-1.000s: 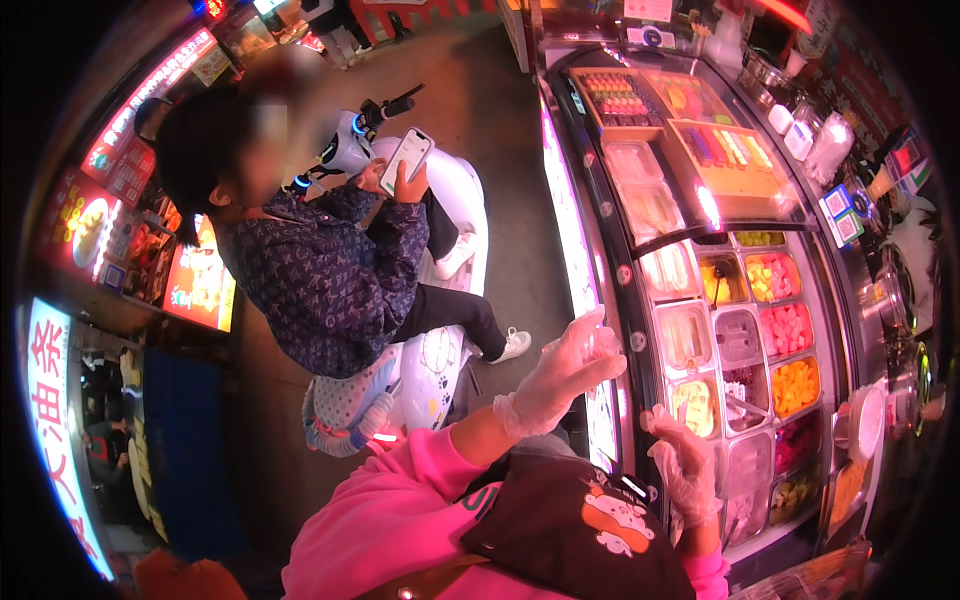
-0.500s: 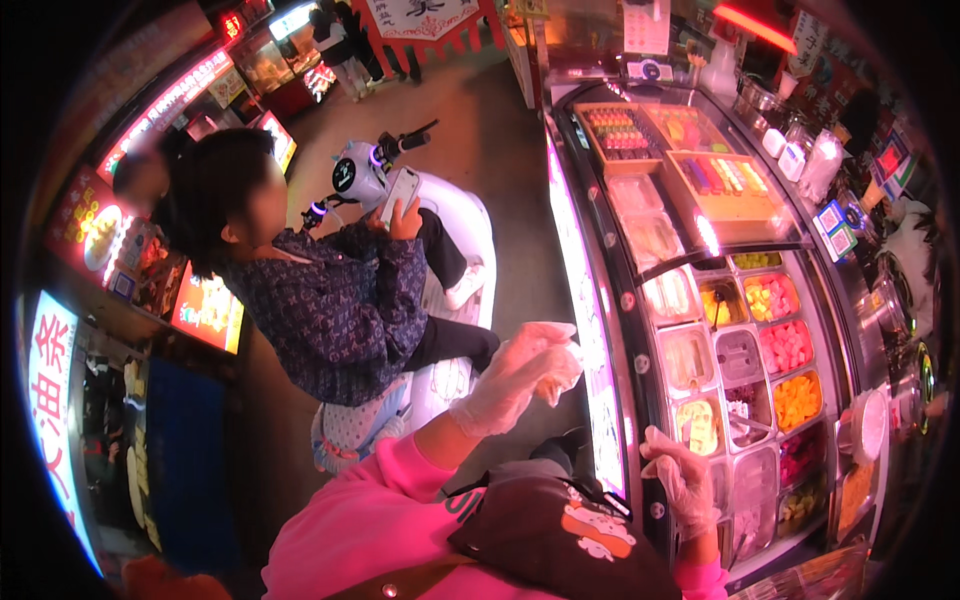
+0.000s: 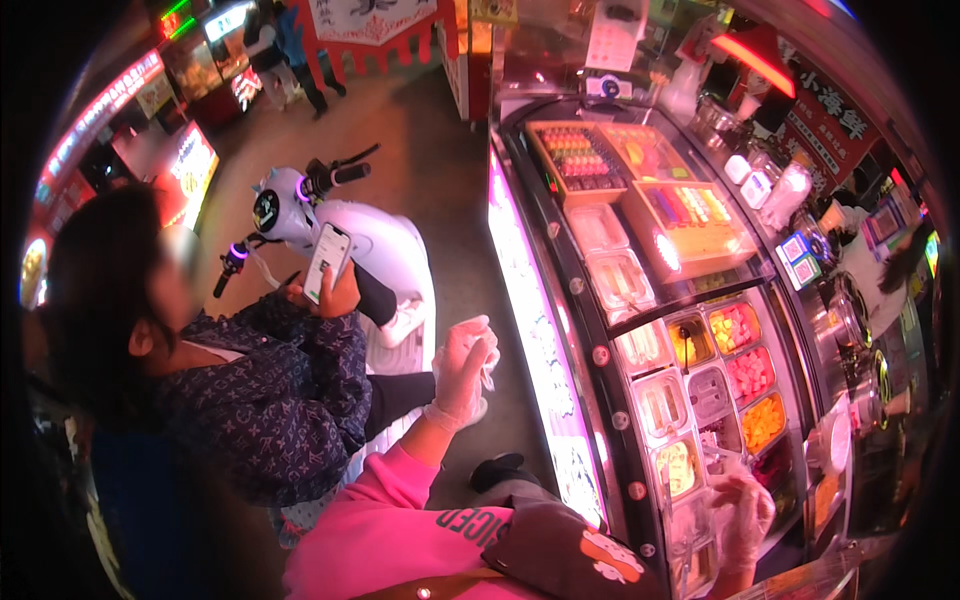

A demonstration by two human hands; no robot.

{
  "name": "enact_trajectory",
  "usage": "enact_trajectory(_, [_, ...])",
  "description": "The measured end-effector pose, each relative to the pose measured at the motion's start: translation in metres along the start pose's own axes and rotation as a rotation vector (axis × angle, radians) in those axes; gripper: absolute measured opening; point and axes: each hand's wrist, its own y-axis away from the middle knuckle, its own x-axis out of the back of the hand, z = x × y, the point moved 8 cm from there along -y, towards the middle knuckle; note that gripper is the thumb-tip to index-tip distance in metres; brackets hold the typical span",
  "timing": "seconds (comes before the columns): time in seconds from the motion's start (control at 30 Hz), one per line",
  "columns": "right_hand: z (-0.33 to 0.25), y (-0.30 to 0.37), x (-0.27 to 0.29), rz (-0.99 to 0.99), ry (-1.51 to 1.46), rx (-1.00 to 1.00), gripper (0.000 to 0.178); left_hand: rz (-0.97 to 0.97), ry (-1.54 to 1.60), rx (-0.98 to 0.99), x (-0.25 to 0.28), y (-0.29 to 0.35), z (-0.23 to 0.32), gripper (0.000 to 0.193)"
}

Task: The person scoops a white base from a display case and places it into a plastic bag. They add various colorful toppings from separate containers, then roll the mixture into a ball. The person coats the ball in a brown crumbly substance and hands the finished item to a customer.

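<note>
My left hand point(image 3: 463, 378), in a clear plastic glove, is raised at the middle, between the scooter and the lit counter. Its fingers are curled together; what they hold, if anything, is too small to make out. My right hand point(image 3: 742, 515), gloved too, hovers over the near trays of the food display. Its fingers look bent and are smeared by motion, beside a utensil handle point(image 3: 722, 452) in a tray. Around it are a tray of pale strips point(image 3: 677, 468), a tray of orange cubes point(image 3: 763, 422) and a tray of pink cubes point(image 3: 750, 374).
A seated person point(image 3: 270, 400) in a dark patterned jacket holds a phone point(image 3: 328, 262) on a white scooter point(image 3: 385, 240), close to my left. A glass cover point(image 3: 690, 255) lies over the far display. Jars point(image 3: 785, 190) and a code stand point(image 3: 799, 261) line its right side.
My right hand has moved from the counter's front edge to over the trays. My left hand has shifted left and its fingers now point up. The view has turned, bringing the seated person nearer.
</note>
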Motion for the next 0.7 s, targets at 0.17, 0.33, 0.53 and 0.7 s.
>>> enact_trajectory(0.17, [-0.020, -0.007, 0.025, 0.085, -0.024, -0.086, 0.055, -0.041, -0.103, -0.066, 0.030, -0.026, 0.000, 0.035])
enact_trajectory(0.33, [0.014, 0.020, -0.003, 0.039, -0.322, -0.217, 0.069, -0.062, -0.155, -0.180, 0.038, -0.033, 0.015, 0.046])
enact_trajectory(0.53, [0.025, 0.036, -0.042, -0.130, -0.338, -0.388, 0.086, 0.003, -0.213, -0.123, 0.039, -0.037, 0.015, 0.045])
enact_trajectory(0.7, [0.032, 0.036, -0.037, -0.111, -0.269, -0.464, 0.088, 0.068, -0.097, -0.034, 0.051, -0.019, 0.021, 0.052])
